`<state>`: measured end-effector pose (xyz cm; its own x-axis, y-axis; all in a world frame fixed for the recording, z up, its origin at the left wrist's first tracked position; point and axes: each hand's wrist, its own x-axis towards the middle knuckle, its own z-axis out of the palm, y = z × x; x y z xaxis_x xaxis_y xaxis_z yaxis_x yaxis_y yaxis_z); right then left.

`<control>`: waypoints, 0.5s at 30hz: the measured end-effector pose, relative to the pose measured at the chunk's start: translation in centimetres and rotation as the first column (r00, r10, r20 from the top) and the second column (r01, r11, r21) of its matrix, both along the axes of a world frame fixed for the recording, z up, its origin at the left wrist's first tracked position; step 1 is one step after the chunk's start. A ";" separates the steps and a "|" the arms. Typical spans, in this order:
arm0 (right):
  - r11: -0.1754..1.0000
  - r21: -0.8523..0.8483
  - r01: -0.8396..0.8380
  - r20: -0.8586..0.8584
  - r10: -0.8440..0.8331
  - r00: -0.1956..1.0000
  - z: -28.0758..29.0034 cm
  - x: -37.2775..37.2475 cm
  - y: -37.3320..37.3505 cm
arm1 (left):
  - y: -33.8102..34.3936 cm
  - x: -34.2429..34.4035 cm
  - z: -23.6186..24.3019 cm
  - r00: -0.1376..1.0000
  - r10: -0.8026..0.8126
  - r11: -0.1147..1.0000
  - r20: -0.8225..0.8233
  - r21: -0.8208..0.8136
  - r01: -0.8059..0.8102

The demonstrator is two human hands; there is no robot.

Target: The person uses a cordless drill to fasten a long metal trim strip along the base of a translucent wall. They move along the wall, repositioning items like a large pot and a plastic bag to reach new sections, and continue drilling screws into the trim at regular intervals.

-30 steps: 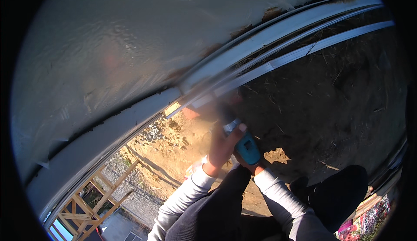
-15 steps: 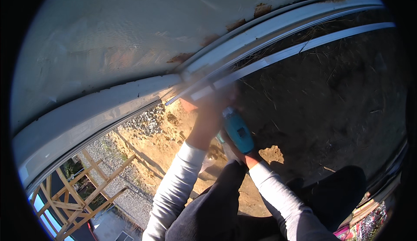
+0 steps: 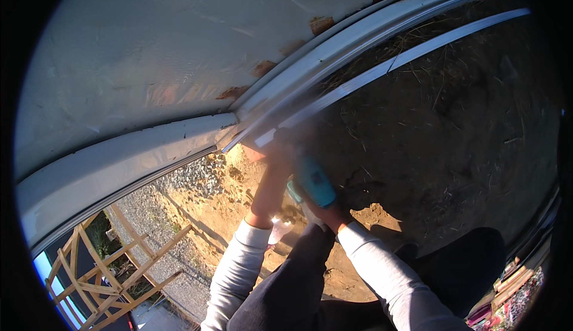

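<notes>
My right hand [image 3: 330, 214] is closed around the rear of a teal power tool [image 3: 316, 183]. Its front end points up toward the metal strips and is lost in a hazy blur, so its exact kind does not show. My left hand [image 3: 271, 173] reaches up beside the tool, to the near end of a narrow pale metal strip [image 3: 364, 84]. Blur covers its fingers, and whether they grip the strip cannot be made out. Just beyond lies the corner of a pale metal frame [image 3: 286, 83], its edge running to the upper right alongside the strip.
A large grey panel [image 3: 137, 50] with rusty brown patches along its edge spans the top. Below lie sandy soil [image 3: 203, 214], gravel [image 3: 197, 176] and shaded dirt [image 3: 430, 134]. Wooden framing [image 3: 113, 283] stands at lower left. My dark-trousered knee [image 3: 292, 271] is close beneath the tool.
The tool and my right hand have shifted slightly left and up. The view has also shifted a little, with the right end of the frame and strip now higher.
</notes>
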<state>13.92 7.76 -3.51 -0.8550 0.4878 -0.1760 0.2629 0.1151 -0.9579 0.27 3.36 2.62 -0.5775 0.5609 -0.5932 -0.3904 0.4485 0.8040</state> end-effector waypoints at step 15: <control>0.489 -0.866 0.106 -0.124 -0.416 0.901 2.6 0.0 0.8 | -2.1 -2.2 -5.6 0.963 -0.249 0.959 0.107 0.167 0.230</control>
